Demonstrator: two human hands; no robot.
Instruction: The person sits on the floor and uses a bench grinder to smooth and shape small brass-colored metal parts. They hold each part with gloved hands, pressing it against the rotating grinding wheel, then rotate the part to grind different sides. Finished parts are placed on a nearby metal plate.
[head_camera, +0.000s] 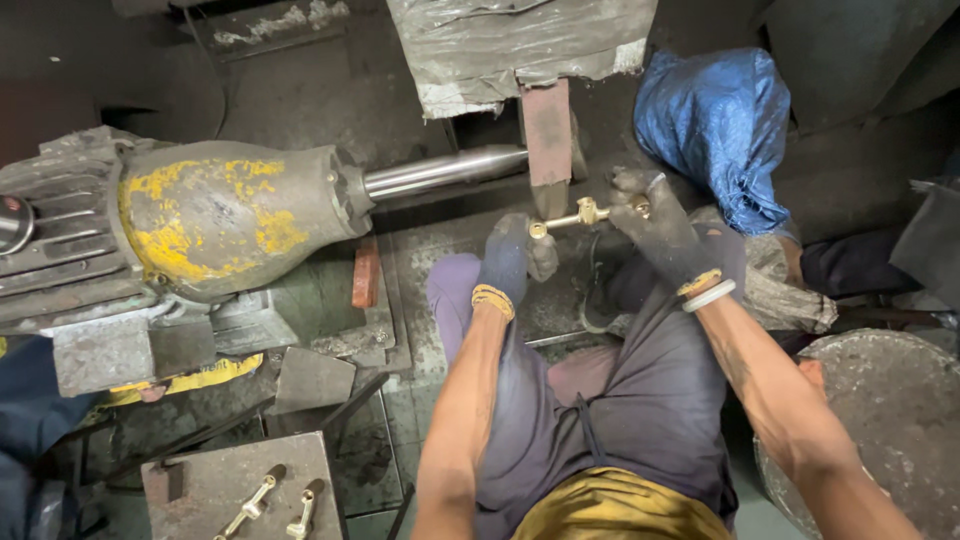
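Brass fitting (585, 214) — pinched between both gloved hands, left (507, 262) and right (664, 232).

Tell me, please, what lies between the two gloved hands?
In the head view, a slim brass fitting spans the gap, held by the left hand and right hand.

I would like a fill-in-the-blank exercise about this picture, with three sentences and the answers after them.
1. Both gloved hands, the left hand and the right hand, hold one ____-coloured metal fitting.
2. The motor housing bears patches of worn ____ paint.
3. The bag behind the right hand is ____.

Missing words: brass; yellow; blue
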